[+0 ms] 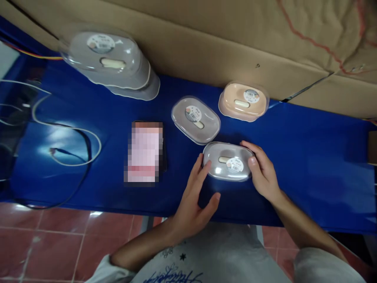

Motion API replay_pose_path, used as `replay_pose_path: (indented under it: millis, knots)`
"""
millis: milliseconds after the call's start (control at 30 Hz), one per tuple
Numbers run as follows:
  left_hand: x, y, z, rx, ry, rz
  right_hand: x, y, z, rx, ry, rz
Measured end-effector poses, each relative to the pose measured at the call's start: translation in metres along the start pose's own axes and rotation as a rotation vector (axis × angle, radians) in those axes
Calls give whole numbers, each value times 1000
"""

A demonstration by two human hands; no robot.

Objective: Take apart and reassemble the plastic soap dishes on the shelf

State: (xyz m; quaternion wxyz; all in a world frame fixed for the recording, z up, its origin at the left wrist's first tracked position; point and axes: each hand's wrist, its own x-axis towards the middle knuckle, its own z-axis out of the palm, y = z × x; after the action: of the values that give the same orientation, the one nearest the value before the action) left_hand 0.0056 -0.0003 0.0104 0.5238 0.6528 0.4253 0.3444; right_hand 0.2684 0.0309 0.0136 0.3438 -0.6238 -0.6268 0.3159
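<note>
A grey oval plastic box with a clear lid and a round barcode label (228,161) lies in front of me. My right hand (263,171) grips its right end, thumb on the lid's edge and fingers round the far side. At the left end, my left hand (196,202) touches the box with its fingertips. Its fingers are stretched out and its thumb stands apart, over the table. Just beyond sits a second grey lidded box (203,120), close to the first one's upper left edge. Farther right is a peach-coloured lidded box (243,103).
A stack of grey boxes (118,78) with a clear lid on top stands at the back left. A phone-like object with a blurred-out screen (143,153) lies on the blue table (318,157). A white cable (98,137) curls at left. Brown cardboard (188,43) walls the back.
</note>
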Motion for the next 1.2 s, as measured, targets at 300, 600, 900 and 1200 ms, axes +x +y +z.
replay_pose_path:
  millis: [300,600,900,1200]
  knots:
    - [11,5,-7,277,113,312,10,7,-3,-47,135,-137]
    - [39,23,-15,447,-408,966,14,4,-7,-36,304,15]
    - [68,5,-26,280,-492,660,18,5,-9,-82,338,-72]
    - [75,-4,-34,670,-4,558,27,11,-14,-244,230,-201]
